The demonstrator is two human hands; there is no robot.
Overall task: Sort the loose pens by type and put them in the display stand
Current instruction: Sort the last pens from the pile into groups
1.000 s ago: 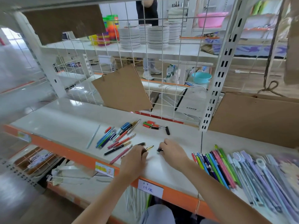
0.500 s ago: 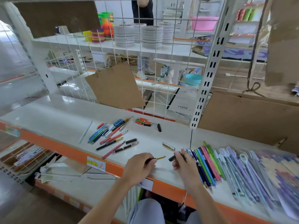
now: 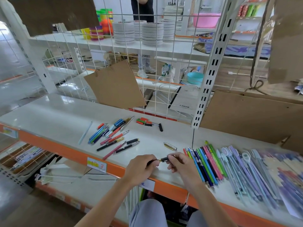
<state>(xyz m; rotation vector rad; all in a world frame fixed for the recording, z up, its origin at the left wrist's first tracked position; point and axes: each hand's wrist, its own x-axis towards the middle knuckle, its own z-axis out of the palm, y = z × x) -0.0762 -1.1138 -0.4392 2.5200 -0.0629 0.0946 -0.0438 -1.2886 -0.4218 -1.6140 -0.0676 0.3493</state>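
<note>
Landmark: gold pen cap (image 3: 170,146) lying alone on the white shelf (image 3: 49,118). Far left of it, a loose pile of mixed pens (image 3: 111,136) — unsorted, judging by the jumble. Just below-left of the cap, left hand (image 3: 141,167) curls round the black pen (image 3: 162,160) barrel; the gold-trimmed tip pokes out past the thumb. Below the cap, right hand (image 3: 183,166) pinches that exposed end — likely capping it. Right of the cap, sorted coloured pens (image 3: 206,163) lie parallel.

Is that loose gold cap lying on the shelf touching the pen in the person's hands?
Apart. In the head view the gold cap lies on bare shelf, with white surface showing between it and the pen.
</note>
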